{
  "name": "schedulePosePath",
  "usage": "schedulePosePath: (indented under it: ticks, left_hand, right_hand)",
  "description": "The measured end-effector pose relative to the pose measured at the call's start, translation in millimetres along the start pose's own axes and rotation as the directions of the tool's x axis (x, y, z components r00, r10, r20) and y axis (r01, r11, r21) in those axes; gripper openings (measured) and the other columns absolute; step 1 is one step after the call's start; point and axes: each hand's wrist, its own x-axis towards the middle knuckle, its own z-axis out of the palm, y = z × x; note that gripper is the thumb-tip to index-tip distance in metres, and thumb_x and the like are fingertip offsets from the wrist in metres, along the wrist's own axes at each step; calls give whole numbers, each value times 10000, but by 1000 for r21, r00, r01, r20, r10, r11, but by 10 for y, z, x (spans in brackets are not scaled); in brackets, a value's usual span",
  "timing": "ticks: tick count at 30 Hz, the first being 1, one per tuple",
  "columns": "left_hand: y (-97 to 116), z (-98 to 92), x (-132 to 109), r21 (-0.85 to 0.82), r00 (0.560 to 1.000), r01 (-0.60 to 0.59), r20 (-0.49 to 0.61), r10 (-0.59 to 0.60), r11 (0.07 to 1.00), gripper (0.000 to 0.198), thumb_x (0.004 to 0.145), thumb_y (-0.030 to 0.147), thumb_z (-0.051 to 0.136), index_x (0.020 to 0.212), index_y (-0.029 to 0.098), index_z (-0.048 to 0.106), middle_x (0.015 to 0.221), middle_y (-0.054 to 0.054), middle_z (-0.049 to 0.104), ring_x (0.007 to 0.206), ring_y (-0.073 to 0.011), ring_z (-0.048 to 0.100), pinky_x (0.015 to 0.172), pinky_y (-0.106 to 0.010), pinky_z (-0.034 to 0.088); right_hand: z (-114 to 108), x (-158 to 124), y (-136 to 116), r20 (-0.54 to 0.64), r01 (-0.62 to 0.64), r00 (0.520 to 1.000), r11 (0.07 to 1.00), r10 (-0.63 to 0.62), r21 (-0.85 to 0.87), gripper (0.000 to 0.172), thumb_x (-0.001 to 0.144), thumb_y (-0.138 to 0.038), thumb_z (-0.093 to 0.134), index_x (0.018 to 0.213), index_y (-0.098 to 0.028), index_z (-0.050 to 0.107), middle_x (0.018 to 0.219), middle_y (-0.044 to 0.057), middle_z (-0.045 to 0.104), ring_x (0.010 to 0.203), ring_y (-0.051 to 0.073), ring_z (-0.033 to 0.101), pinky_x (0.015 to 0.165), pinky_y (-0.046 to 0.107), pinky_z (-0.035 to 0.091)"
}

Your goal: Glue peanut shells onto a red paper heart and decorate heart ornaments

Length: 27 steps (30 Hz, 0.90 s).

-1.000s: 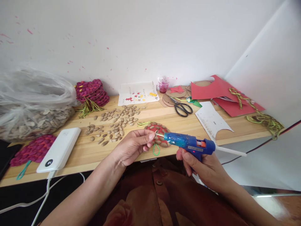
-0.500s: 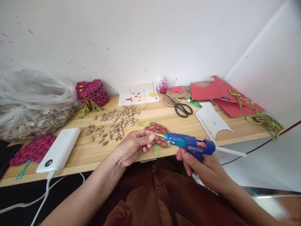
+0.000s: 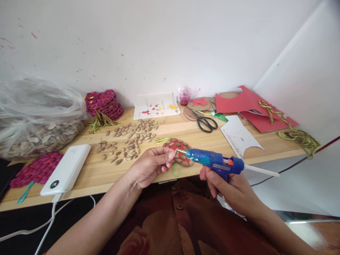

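My right hand grips a blue hot glue gun with a white glue stick poking out of its back end. The gun's nozzle points left and meets a small pale seed pinched in the fingertips of my left hand. Just behind both hands, near the table's front edge, lies a red round piece partly covered with glued seeds, with a green loop hanging from it. Loose seeds are scattered on the wooden table to the left of it.
A clear bag of seeds fills the far left. A white power bank with a cable lies front left beside a magenta disc. Stacked magenta discs, sticker sheet, black scissors, red paper and braided cord lie behind.
Hardly anything has moved. The glue gun has shifted a touch to the right and upward while its nozzle stays at the seed in my left fingers.
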Motion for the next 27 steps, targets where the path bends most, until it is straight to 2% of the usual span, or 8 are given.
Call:
schedulePosePath:
  ticks: [20, 27]
  left_hand:
    - [1, -6, -11, -37, 1000, 19, -17, -20, 999, 363, 589, 321, 983, 749, 85, 758, 592, -20, 595, 542, -55, 472, 486, -151, 331]
    - [3, -4, -6, -52, 1000, 9, 1, -9, 999, 337, 603, 313, 976, 723, 93, 752, 595, -19, 591, 536, -56, 473, 483, -150, 340]
  right_hand:
    - [21, -7, -49, -29, 26, 999, 1000, -26, -8, 449, 988, -607, 513, 873, -188, 626, 553, -20, 578, 514, 139, 536, 540, 301, 425]
    - [22, 7, -34, -13, 32, 999, 999, -32, -2, 446, 992, -601, 517, 885, -184, 630, 563, -14, 592, 526, 138, 553, 552, 298, 439]
